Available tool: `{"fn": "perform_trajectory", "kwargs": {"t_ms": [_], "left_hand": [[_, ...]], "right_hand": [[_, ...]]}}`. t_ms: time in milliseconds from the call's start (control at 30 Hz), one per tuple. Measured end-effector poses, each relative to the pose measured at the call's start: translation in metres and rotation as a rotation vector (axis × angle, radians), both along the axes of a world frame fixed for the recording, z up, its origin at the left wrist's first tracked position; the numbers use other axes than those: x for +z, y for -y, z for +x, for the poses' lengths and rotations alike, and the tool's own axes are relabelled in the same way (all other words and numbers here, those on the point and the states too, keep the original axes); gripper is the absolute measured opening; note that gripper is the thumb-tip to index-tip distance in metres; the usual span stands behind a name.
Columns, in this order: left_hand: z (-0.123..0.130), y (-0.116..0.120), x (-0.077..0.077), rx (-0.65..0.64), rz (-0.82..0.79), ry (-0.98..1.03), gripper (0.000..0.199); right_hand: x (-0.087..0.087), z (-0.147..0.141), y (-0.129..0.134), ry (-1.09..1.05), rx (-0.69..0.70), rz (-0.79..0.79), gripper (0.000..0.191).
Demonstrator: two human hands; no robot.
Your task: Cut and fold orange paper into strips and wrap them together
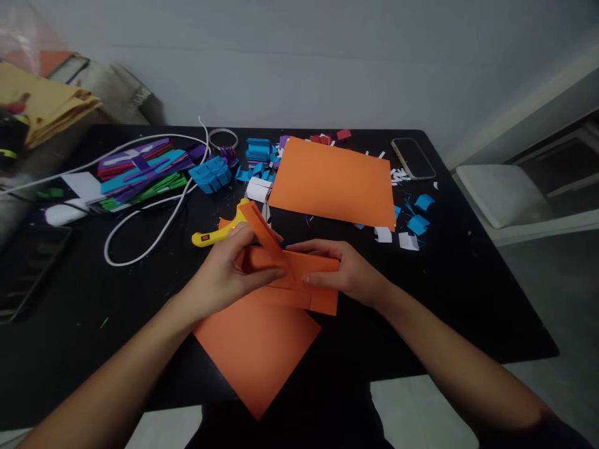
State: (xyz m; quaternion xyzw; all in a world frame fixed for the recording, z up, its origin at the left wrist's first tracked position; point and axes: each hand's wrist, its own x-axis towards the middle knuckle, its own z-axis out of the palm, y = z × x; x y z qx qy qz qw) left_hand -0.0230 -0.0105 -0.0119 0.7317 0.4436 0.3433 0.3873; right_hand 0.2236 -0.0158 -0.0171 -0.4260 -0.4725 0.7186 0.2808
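Observation:
Several folded orange paper pieces are held up between both hands, over the near middle of the black table. My left hand pinches their left part, with its thumb across the front and a narrow folded strip rising above it at a slant. On the right side, my right hand grips the pieces with its thumb in front and fingers behind. Below them an orange sheet lies flat, one corner toward me. Yellow-handled scissors lie just beyond my left hand, their blades partly hidden.
Farther back lies a stack of orange sheets, with blue and white scraps around it. A phone is at the back right. Bundled coloured strips and a looped white cable occupy the left.

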Motion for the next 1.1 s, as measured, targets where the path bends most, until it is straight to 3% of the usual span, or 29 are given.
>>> {"fn": "perform_trajectory", "kwargs": {"t_ms": [300, 500, 700, 867, 967, 1100], "left_hand": [[-0.0001, -0.0015, 0.0044, -0.105, -0.061, -0.053, 0.050], [-0.0007, -0.0012, 0.0066, -0.164, -0.032, -0.041, 0.015], [0.0021, 0.0000, 0.0052, -0.133, 0.107, -0.129, 0.015], [0.0037, -0.0006, 0.0056, -0.030, 0.085, -0.009, 0.018], [0.0033, -0.0010, 0.0060, -0.035, 0.059, 0.021, 0.005], [0.0038, 0.0000, 0.0083, -0.078, -0.006, 0.021, 0.008]], "right_hand": [[0.0004, 0.0004, -0.0003, -0.041, -0.007, 0.030, 0.053], [0.0010, 0.0006, -0.0008, -0.024, -0.038, 0.045, 0.052], [-0.0016, 0.0004, 0.0001, -0.006, -0.009, 0.091, 0.052], [-0.0010, 0.0004, -0.0001, 0.004, -0.003, 0.133, 0.050], [-0.0005, -0.0005, 0.0000, 0.010, 0.018, 0.126, 0.050], [-0.0005, -0.0020, 0.0011, 0.018, 0.012, 0.080, 0.050]]}}
